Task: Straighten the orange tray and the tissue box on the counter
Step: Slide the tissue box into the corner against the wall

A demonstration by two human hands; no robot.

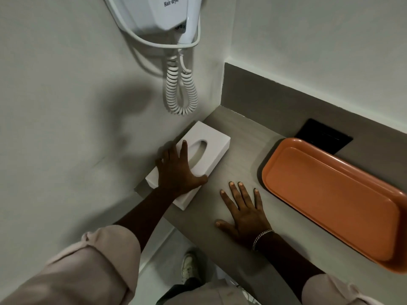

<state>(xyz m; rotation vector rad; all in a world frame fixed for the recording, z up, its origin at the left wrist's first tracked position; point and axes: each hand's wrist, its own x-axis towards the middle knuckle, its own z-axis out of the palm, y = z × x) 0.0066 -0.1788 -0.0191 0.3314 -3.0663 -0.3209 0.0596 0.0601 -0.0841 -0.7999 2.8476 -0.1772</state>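
A white tissue box with an oval slot lies on the grey counter, tight against the left wall. My left hand rests on top of the box's near half, fingers spread over it and thumb at its right edge. My right hand lies flat on the counter with fingers apart, between the box and the tray, touching neither. The orange tray sits empty to the right, running along the back wall at a slant in this view; its far right end is cut off by the frame.
A white wall-mounted hair dryer with a coiled cord hangs above the box. A black panel lies on the counter behind the tray. The counter's front edge runs below my hands, with floor and a shoe beneath.
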